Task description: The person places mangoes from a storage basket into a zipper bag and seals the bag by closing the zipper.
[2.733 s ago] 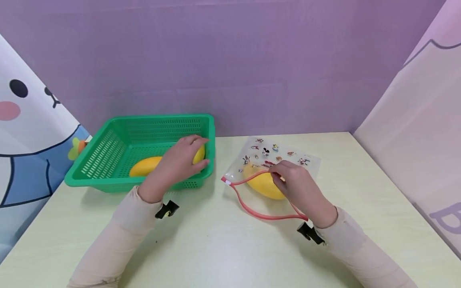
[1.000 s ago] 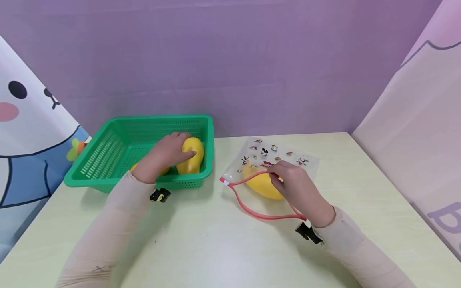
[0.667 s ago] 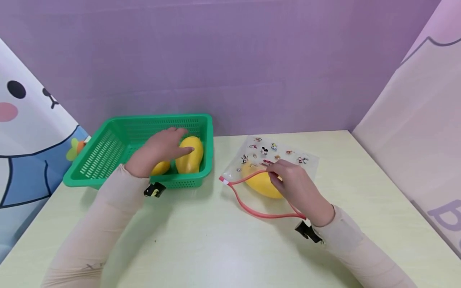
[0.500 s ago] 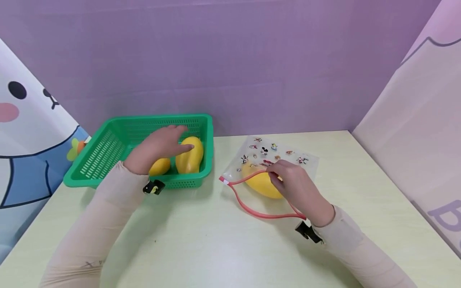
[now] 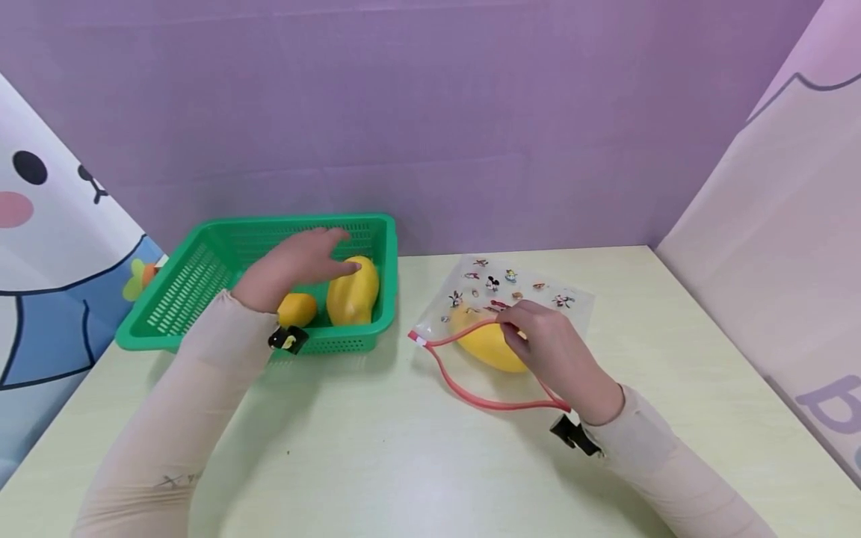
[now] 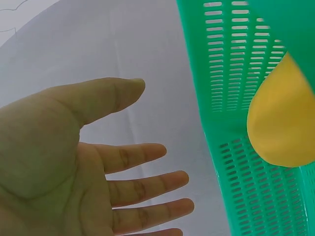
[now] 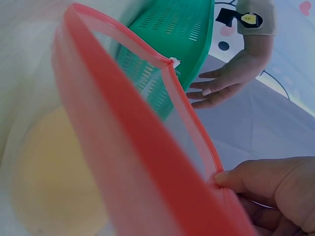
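My left hand (image 5: 299,261) hovers over the green basket (image 5: 392,299), fingers spread, holding nothing; in the left wrist view the hand (image 6: 93,162) is plainly apart from the basket wall. Beneath and right of it a yellow mango (image 5: 353,299) lies at the basket's right end. A second mango (image 5: 298,309) is partly hidden by the left wrist. My right hand (image 5: 554,351) pinches the upper red rim of a clear zip bag (image 5: 558,288) with cartoon prints, its mouth spread apart. Inside the bag rests another mango (image 5: 494,350), also blurred in the right wrist view (image 7: 56,182).
The pale table (image 5: 403,463) spreads in front of both arms. A purple cloth wall (image 5: 430,127) stands behind the basket and bag. Printed cloth panels flank the left and right sides.
My left hand has risen off the right-hand mango in the basket and drawn back leftward, uncovering it. My right hand keeps its pinch on the bag rim with little motion.
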### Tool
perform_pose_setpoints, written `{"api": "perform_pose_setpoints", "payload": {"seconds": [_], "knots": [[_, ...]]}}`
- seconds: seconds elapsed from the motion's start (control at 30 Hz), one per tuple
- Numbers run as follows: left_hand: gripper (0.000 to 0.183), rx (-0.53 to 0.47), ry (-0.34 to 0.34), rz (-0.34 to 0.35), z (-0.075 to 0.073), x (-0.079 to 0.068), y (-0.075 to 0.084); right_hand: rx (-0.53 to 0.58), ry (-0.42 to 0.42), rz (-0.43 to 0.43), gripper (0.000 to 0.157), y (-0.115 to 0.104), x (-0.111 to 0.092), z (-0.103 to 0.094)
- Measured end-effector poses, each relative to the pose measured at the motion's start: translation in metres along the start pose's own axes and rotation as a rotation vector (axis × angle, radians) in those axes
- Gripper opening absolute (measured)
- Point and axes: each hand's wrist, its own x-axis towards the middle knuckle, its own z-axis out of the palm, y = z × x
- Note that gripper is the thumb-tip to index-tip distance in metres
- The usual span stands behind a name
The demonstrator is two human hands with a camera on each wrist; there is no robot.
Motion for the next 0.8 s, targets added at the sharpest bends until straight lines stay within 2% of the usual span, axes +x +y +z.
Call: {"api": "perform_pose_setpoints", "payload": {"seconds": [0.37, 0.8], "knots": [[0.065, -0.049, -0.011, -0.006, -0.005, 0.013, -0.003, -0.003, 0.010, -0.017, 0.016, 0.001, 0.000, -0.001], [0.066, -0.117, -0.031, -0.034, -0.004, 0.028, -0.009, 0.003, 0.008, -0.019, 0.016, 0.002, 0.000, -0.001]]}}
